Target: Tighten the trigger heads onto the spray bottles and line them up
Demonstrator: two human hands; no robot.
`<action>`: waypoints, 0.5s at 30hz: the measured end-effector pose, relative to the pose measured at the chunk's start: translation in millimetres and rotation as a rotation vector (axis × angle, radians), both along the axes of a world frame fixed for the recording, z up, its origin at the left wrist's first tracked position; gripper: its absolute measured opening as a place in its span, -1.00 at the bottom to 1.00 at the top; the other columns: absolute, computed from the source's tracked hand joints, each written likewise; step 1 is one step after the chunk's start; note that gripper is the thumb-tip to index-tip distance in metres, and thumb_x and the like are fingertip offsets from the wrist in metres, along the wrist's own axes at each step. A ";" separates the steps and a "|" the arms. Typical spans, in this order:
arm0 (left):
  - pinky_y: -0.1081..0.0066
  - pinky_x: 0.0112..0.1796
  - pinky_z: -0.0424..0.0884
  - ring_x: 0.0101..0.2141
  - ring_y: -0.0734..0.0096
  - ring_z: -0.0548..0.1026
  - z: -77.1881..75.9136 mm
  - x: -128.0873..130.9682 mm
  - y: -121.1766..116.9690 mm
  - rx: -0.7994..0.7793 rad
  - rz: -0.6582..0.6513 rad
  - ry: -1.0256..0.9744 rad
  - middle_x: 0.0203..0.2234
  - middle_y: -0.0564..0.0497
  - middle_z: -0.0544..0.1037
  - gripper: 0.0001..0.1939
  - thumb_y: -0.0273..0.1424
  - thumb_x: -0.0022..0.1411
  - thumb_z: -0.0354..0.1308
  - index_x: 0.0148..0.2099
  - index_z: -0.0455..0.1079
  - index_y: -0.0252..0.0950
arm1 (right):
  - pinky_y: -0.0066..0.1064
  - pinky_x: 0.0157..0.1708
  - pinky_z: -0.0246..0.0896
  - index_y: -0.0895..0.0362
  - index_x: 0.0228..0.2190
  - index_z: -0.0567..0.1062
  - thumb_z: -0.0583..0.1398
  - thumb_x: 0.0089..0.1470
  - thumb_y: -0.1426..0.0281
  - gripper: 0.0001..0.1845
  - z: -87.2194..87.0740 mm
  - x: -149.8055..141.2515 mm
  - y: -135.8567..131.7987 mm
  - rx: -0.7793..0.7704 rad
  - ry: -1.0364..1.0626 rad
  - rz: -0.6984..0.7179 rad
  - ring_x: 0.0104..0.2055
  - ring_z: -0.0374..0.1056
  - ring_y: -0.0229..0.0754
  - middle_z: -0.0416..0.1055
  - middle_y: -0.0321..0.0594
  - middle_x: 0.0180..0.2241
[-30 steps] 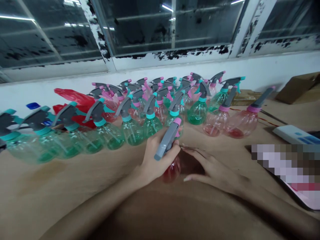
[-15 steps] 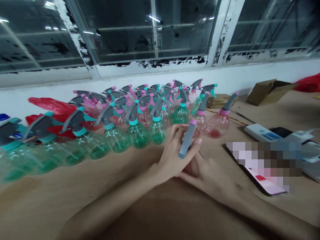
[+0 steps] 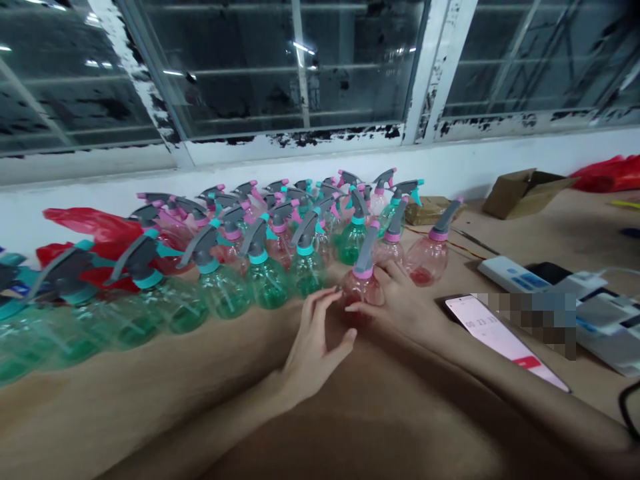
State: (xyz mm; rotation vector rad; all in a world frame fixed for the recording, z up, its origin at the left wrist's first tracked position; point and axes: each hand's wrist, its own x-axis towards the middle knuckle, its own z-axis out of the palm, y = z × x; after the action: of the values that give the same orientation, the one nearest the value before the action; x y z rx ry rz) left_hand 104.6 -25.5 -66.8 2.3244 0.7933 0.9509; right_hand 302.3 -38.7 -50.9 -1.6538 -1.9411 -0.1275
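Note:
My right hand (image 3: 403, 301) is wrapped round the body of a pink spray bottle (image 3: 363, 283), which stands upright with its grey and pink spray head on top. Just left of that bottle is my left hand (image 3: 317, 340), its thumb and fingers apart and nothing between them. Close behind on the right stand two more pink spray bottles, the outer one (image 3: 427, 257) with red liquid at its bottom. A green spray bottle (image 3: 307, 267) is the nearest of the front row on the left.
Several green and pink spray bottles fill the table's left and back, beside a red plastic bag (image 3: 95, 223). To the right lie a phone (image 3: 495, 333), a power strip (image 3: 515, 275) and tweezers. An open cardboard box (image 3: 510, 193) stands near the wall.
My left hand has come off the bottle's spray head and moved down and left, opening. The pink bottle has shifted slightly left and away, with my right hand still at its body.

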 end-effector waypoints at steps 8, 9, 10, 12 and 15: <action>-0.04 0.05 0.21 0.12 0.06 0.21 -20.8 -21.9 -10.1 0.136 -0.054 0.459 0.15 -0.16 0.22 -0.50 -0.38 0.18 0.08 0.16 0.09 -0.26 | 0.00 -0.09 0.18 0.23 0.00 0.26 0.19 -0.07 0.05 -0.30 3.0 -6.3 38.6 -0.003 0.005 -0.106 0.04 0.19 0.18 0.35 0.08 -0.12; -0.05 0.06 0.19 0.14 0.05 0.18 -21.1 -21.7 -10.9 0.149 -0.079 0.488 0.17 -0.16 0.20 -0.49 -0.35 0.18 0.08 0.17 0.09 -0.27 | 0.00 -0.08 0.17 0.24 0.01 0.24 0.20 -0.07 0.07 -0.30 4.5 -8.0 41.4 0.000 0.004 -0.120 0.05 0.18 0.19 0.35 0.09 -0.11; -0.05 0.08 0.17 0.17 0.06 0.15 -21.3 -21.3 -11.4 0.162 -0.108 0.510 0.19 -0.15 0.18 -0.47 -0.32 0.19 0.08 0.18 0.08 -0.27 | 0.00 -0.07 0.16 0.25 0.02 0.23 0.21 -0.07 0.10 -0.29 5.9 -9.6 43.7 0.001 0.002 -0.133 0.06 0.17 0.19 0.35 0.10 -0.11; -0.05 0.13 0.09 0.21 0.09 0.07 -21.2 -20.0 -11.3 0.185 -0.165 0.548 0.21 -0.13 0.15 -0.44 -0.26 0.19 0.07 0.20 0.07 -0.26 | 0.01 -0.07 0.16 0.27 0.02 0.23 0.23 -0.08 0.13 -0.29 8.4 -12.3 47.5 0.004 0.000 -0.157 0.07 0.16 0.20 0.36 0.12 -0.11; -0.06 0.16 0.02 0.24 0.10 -0.02 -21.4 -17.2 -9.4 0.194 -0.203 0.597 0.24 -0.13 0.10 -0.42 -0.20 0.21 0.05 0.21 0.07 -0.27 | 0.03 -0.11 0.19 0.31 -0.03 0.28 0.25 -0.10 0.14 -0.32 10.8 -15.2 51.3 0.003 0.000 -0.198 0.04 0.19 0.23 0.35 0.18 -0.11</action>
State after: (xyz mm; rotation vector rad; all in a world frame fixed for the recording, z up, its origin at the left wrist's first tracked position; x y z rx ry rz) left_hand 87.4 -34.9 -88.2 2.8396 0.6805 0.2441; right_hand 287.1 12.5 -40.1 -1.8409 -1.7726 -0.2061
